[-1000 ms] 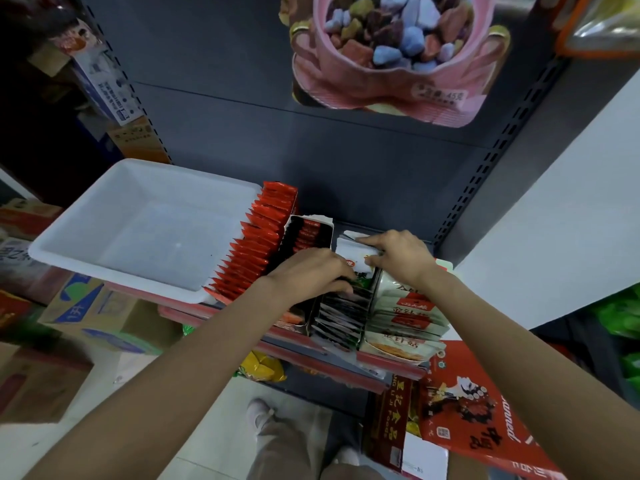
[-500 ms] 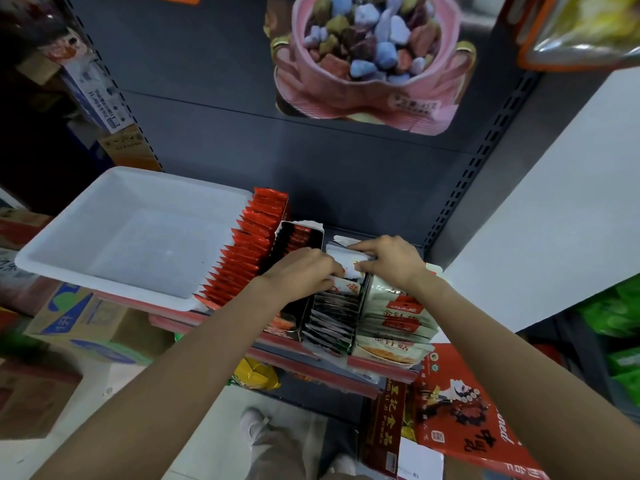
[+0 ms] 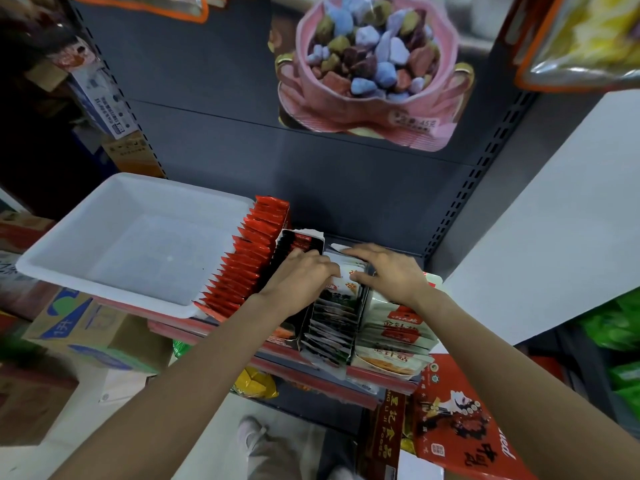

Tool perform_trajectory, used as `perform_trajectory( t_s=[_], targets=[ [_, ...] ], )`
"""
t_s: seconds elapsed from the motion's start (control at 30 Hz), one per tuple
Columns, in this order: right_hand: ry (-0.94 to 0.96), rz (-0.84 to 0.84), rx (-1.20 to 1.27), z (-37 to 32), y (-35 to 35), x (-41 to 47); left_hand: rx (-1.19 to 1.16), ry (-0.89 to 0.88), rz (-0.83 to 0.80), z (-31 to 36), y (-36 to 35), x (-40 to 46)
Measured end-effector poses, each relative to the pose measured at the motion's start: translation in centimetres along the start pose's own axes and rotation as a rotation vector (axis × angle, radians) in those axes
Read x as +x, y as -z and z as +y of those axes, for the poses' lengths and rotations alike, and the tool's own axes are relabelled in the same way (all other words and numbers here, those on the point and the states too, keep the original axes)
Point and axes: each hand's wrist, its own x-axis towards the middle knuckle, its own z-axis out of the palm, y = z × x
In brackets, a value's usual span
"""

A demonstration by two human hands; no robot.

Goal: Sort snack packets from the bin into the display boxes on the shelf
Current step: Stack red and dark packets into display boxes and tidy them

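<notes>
Inspector: Hands first. Left hand [image 3: 302, 276] lies knuckles-up over the rear of the middle display box [image 3: 330, 327], fingers curled down onto the top edges of the dark snack packets [image 3: 332, 315] standing in it; the fingertips are hidden, so whether they pinch a packet I cannot tell.

Clerk: And the right?

Inspector: Right hand [image 3: 388, 273] sits at 3 o'clock of the left, just beside it, fingers bent down over the same row, thumb side against a white packet [image 3: 346, 277] raised between the two hands. Fingers touch that packet (the grip itself is not visible).

Clerk: Position of the bin?

Inspector: White bin [image 3: 104, 271] stands on the shelf [image 3: 311, 374] at 9 o'clock of the hands, its floor bare. Touching its right wall, a row of red packets [image 3: 247, 258] stands on edge. Next, at 3 o'clock of these, a black display box [image 3: 298, 242] sits partly under the left hand.

Clerk: Anything right of the middle box?

Inspector: Stack of white-and-red packets [image 3: 398, 336], at 5 o'clock of the right hand, touching the middle box's side. At 12 o'clock, hanging well above, a pink bag of coloured sweets [image 3: 367, 74].
</notes>
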Motion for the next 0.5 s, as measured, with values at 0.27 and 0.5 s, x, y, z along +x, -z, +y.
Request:
perform_trajectory(
  t_s=[0.27,0.5],
  targets=[
    [-0.025,-0.002,0.208,0.1,0.3,0.1,-0.043,0.054,0.016,0.6,-0.4,0.1],
    [-0.044,-0.031,0.224,0.3,0.5,0.3,-0.016,0.021,0.072,0.6,2.1,1.1]
  ],
)
